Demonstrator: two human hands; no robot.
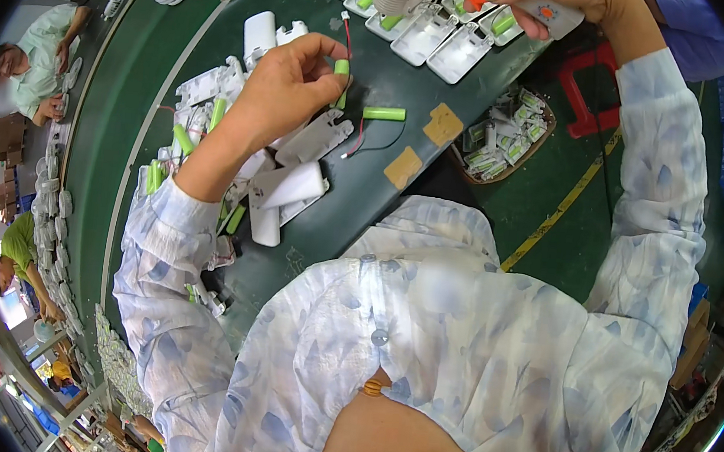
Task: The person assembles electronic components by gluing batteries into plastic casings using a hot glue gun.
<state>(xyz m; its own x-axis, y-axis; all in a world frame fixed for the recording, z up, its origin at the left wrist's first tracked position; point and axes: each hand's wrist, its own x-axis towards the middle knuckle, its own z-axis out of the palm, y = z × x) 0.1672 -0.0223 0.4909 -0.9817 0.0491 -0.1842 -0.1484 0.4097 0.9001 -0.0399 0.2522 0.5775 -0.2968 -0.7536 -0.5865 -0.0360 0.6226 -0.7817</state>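
Note:
Between its thumb and fingers, my left hand pinches a green cylindrical battery, held upright. Red and dark wires rise from it to a small white plug. A second green battery with wires lies on the table just right of that hand. Beneath my left wrist spreads a pile of white plastic shells mixed with more green batteries. At the top edge, my right hand is closed around a white handheld tool with an orange part; its full shape is cut off by the frame.
Along the table's far edge runs a row of white shells, several with green batteries inside. Two tan patches mark the dark green table's right side. A box of small parts and a red stool stand to the right. Co-workers sit at left.

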